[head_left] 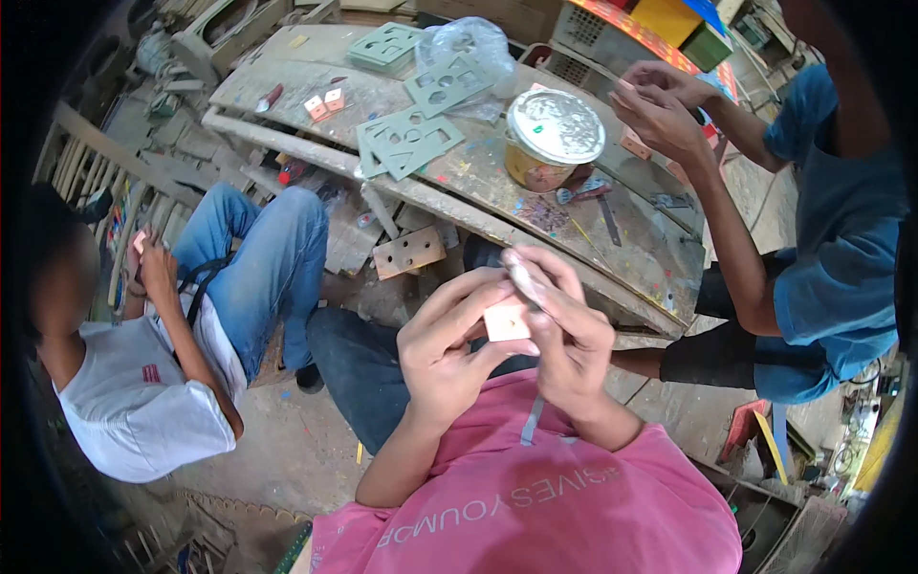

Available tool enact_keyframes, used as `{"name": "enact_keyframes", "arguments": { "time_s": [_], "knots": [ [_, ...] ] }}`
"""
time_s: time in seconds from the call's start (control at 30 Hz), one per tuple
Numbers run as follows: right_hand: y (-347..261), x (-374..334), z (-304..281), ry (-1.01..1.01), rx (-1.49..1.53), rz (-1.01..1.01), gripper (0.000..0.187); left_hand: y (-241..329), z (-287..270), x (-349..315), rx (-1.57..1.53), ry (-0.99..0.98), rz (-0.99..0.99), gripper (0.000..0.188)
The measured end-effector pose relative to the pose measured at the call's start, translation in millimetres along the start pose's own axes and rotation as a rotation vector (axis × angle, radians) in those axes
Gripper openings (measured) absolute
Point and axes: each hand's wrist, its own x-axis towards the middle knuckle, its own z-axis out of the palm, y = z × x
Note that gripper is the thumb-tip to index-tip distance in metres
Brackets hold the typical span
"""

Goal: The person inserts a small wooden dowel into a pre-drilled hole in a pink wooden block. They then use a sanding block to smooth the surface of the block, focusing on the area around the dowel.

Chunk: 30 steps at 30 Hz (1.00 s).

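Note:
Close in front of my pink shirt, both hands meet at a small pale wooden block [507, 323] with a dark hole in its face. My left hand [445, 344] grips the block between thumb and fingers. The fingers of my right hand [574, 335] are closed around a small whitish-grey piece [523, 283], held against the block's upper edge; its kind I cannot make out. My right thumb is beside the block.
A worn wooden table [316, 143] holds green stencil plates [411, 139], a lidded paint bucket [555, 139], small blocks [325, 103] and a plastic bag [469, 48]. Co-workers sit at left [143, 402] and stand at right [832, 258]. A holed wooden board [409, 253] is below the table edge.

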Motion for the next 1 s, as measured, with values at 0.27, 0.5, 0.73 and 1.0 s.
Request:
{"name": "enact_keyframes", "arguments": {
  "time_s": [0.27, 0.5, 0.73, 1.0],
  "knots": [
    [14.1, -6.7, 15.7, -0.043, 0.157, 0.083, 0.034, -10.4, -11.8, -6.6, 0.386, 0.073, 0.093, 0.031],
    [20.9, -27.3, 25.9, 0.023, 0.026, 0.041, 0.032, -16.2, -5.1, -6.3, 0.152, 0.216, -0.028, 0.032],
    [12.7, -26.9, 19.6, 0.027, 0.049, 0.246, 0.034, -25.5, -0.2, -11.5, 0.279, 0.160, 0.042, 0.034],
    [13.7, -28.8, 15.3, -0.024, 0.070, 0.343, 0.035, -33.9, 2.3, -20.9, 0.375, 0.143, 0.047, 0.031]
  ]
}}
